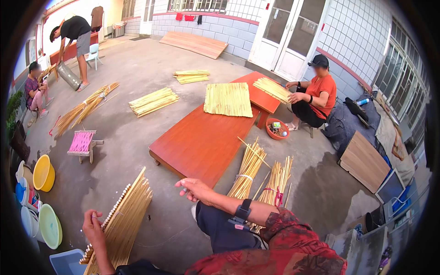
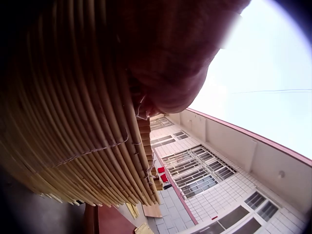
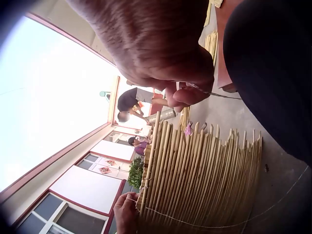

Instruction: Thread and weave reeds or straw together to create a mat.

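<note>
A mat of thin sticks (image 1: 126,215) tied with thread stands tilted at the lower left; its stick ends show in the right wrist view. My left hand (image 1: 95,233) is at the mat's upper edge, fingertips pinching thin thread, seen close up in the left wrist view as a hand (image 2: 165,63) beside the sticks (image 2: 97,122). My right hand (image 1: 196,190) is raised apart from the mat, fingers curled. In the right wrist view this hand (image 3: 156,48) pinches a thread (image 3: 219,95). Another thread (image 3: 195,225) runs across the sticks from near my left hand (image 3: 126,214).
Tied stick bundles (image 1: 247,169) lie by my right leg. A low red table (image 1: 197,142) bears a finished mat (image 1: 228,99). A person in orange (image 1: 321,94) sits beyond it. Basins (image 1: 49,226) and a pink stool (image 1: 81,141) stand at left; two other people are farther back.
</note>
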Tool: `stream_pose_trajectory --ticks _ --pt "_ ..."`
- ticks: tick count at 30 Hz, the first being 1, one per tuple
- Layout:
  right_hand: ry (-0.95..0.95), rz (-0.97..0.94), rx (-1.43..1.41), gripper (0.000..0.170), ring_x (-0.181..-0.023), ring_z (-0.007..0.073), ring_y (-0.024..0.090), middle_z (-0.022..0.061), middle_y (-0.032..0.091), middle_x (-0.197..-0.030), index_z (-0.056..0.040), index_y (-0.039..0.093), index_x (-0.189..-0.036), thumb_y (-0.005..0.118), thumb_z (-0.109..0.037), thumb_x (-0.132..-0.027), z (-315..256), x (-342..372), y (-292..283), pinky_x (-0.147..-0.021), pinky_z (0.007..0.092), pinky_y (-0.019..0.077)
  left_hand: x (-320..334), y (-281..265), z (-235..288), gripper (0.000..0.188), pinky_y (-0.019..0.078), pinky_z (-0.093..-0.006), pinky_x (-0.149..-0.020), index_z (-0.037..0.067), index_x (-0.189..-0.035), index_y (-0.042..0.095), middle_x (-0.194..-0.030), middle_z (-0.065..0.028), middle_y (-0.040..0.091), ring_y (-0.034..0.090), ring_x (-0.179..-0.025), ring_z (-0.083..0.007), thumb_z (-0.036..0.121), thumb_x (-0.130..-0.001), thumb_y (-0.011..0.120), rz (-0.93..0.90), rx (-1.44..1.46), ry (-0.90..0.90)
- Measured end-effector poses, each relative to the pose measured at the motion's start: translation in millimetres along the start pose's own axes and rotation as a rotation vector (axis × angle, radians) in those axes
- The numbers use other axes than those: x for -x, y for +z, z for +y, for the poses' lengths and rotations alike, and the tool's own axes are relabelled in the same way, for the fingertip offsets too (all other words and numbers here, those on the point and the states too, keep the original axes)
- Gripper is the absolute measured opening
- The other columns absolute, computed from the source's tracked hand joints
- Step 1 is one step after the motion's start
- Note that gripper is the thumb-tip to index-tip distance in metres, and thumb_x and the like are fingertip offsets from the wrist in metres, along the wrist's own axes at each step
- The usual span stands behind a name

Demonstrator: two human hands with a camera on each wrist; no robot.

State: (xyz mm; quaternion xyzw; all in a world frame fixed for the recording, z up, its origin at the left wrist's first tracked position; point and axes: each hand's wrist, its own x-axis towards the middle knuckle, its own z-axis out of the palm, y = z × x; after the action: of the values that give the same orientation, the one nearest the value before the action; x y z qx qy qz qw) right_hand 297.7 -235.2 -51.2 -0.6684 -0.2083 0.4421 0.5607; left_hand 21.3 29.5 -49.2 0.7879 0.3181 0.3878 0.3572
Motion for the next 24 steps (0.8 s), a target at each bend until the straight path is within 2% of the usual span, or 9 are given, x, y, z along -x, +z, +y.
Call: stream_pose_trajectory --ticks 8,13,14,16,17,18,20,22,24 --pt "-0.103 -0.126 -0.124 0.038 -0.074 0.0126 0.060 0.0062 0.056 -0.097 -0.0041 0.051 -0.117 0.038 -0.034 -0.099 -13 -2 49 -0.058 0.0246 0.0500 2 -4 -10 0.013 0.0413 -0.0250 -0.050 0.003 -0.096 0.057 -0.076 -0.0055 0.063 0.047 -0.053 -0.0097 0.009 -0.095 0.045 -0.014 -0.015 -0.022" --pt "-0.161 0.223 -0.465 0.034 -0.062 0.0115 0.056 0.0062 0.058 -0.086 -0.0080 0.049 -0.118 0.034 -0.033 -0.100 -14 -7 -15 -0.053 0.0252 0.0471 -1 -4 -3 0.013 0.0414 -0.0254 -0.052 0.003 -0.095 0.057 -0.075 -0.0051 0.063 0.047 -0.054 -0.0097 0.009 -0.095 0.045 -0.017 -0.049 -0.007" --pt "-0.193 0.473 -0.613 0.033 -0.057 0.0106 0.050 0.0061 0.058 -0.085 -0.0092 0.050 -0.117 0.034 -0.033 -0.100 3 -22 -65 -0.050 0.0254 0.0432 2 -6 -4 0.013 0.0414 -0.0255 -0.052 0.003 -0.095 0.057 -0.075 -0.0049 0.063 0.047 -0.055 -0.0095 0.009 -0.095 0.045 -0.019 -0.058 -0.001" --pt "-0.199 0.615 -0.630 0.034 -0.054 0.0085 0.045 0.0038 0.056 -0.079 -0.0090 0.050 -0.117 0.035 -0.034 -0.100 -9 -6 -77 -0.048 0.0237 0.0400 1 -7 -1 0.014 0.0412 -0.0253 -0.052 0.003 -0.094 0.057 -0.076 -0.0046 0.063 0.046 -0.055 -0.0093 0.010 -0.095 0.045 -0.021 -0.047 -0.012" --pt "-0.271 0.619 -0.397 0.034 -0.054 0.0067 0.045 0.0022 0.055 -0.077 -0.0085 0.052 -0.116 0.037 -0.034 -0.099 -4 10 -96 -0.047 0.0210 0.0376 2 -6 -1 0.014 0.0411 -0.0251 -0.053 0.003 -0.094 0.057 -0.076 -0.0043 0.063 0.046 -0.055 -0.0091 0.010 -0.095 0.045 -0.029 -0.035 -0.028" --pt "-0.271 0.619 -0.396 0.034 -0.054 0.0067 0.045 0.0022 0.055 -0.077 -0.0085 0.052 -0.116 0.037 -0.034 -0.099 -6 15 -91 -0.047 0.0210 0.0376 1 -6 1 0.014 0.0411 -0.0251 -0.053 0.003 -0.094 0.057 -0.076 -0.0043 0.063 0.046 -0.055 -0.0091 0.010 -0.095 0.045 -0.029 -0.034 -0.028" --pt "-0.303 0.407 -0.011 0.034 -0.054 0.0050 0.044 0.0014 0.054 -0.076 -0.0077 0.055 -0.114 0.039 -0.034 -0.099 3 37 -75 -0.047 0.0188 0.0363 3 -6 4 0.013 0.0408 -0.0248 -0.053 0.004 -0.094 0.057 -0.076 -0.0041 0.062 0.044 -0.055 -0.0090 0.010 -0.095 0.045 -0.028 -0.033 -0.058" --pt "-0.293 0.417 -0.042 0.032 -0.056 0.0070 0.048 0.0014 0.056 -0.073 -0.0073 0.060 -0.108 0.041 -0.030 -0.098 14 35 -69 -0.051 0.0218 0.0420 2 -9 8 0.013 0.0405 -0.0247 -0.053 0.004 -0.094 0.057 -0.076 -0.0041 0.062 0.044 -0.055 -0.0088 0.010 -0.095 0.045 -0.033 -0.052 -0.050" --pt "-0.463 0.288 0.454 0.032 -0.064 0.0105 0.054 0.0027 0.057 -0.073 -0.0064 0.061 -0.107 0.041 -0.029 -0.098 23 37 -55 -0.060 0.0272 0.0449 2 -8 8 0.013 0.0403 -0.0245 -0.054 0.004 -0.093 0.056 -0.076 -0.0041 0.062 0.044 -0.056 -0.0087 0.010 -0.095 0.046 -0.037 -0.073 -0.043"
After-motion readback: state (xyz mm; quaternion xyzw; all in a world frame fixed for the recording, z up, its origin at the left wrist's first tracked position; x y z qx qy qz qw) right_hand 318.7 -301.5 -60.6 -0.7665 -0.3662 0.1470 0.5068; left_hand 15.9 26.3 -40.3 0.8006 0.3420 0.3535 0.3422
